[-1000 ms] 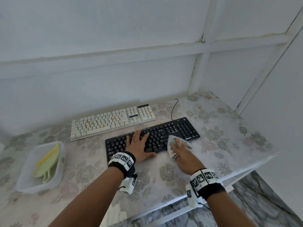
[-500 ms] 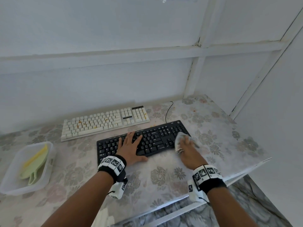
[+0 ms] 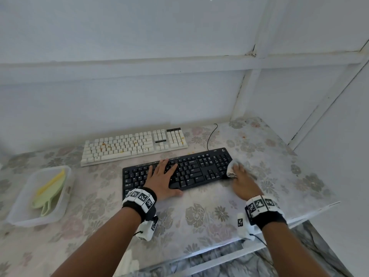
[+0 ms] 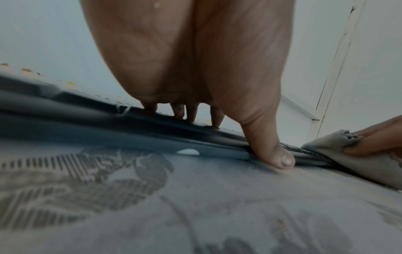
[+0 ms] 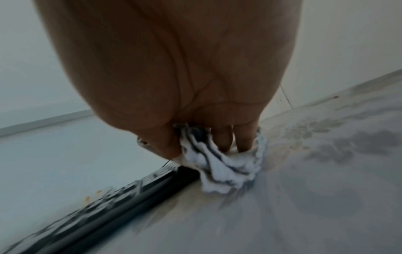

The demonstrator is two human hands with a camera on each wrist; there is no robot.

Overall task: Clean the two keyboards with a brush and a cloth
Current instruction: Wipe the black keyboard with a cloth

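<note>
A black keyboard [image 3: 191, 168] lies near the table's middle, with a white keyboard [image 3: 127, 145] behind it that carries orange crumbs. My left hand [image 3: 161, 176] rests flat on the black keys, fingers straight, thumb [image 4: 274, 154] down at the front edge. My right hand [image 3: 240, 176] grips a bunched white cloth [image 3: 232, 167] against the keyboard's right end. The right wrist view shows the cloth [image 5: 222, 165] crumpled under my fingers beside the black edge [image 5: 121, 192]. A pale green brush [image 3: 50, 194] with yellow bristles lies in a tub at the left.
The clear plastic tub [image 3: 24, 214] stands at the table's left. A black cable [image 3: 209, 136] runs from the black keyboard toward the wall. The floral table [image 3: 199, 216] ends close on the right, with white walls behind and to the right.
My right hand has slid the cloth rightward from the black keyboard's middle keys to its right end. The left hand stayed on the keys.
</note>
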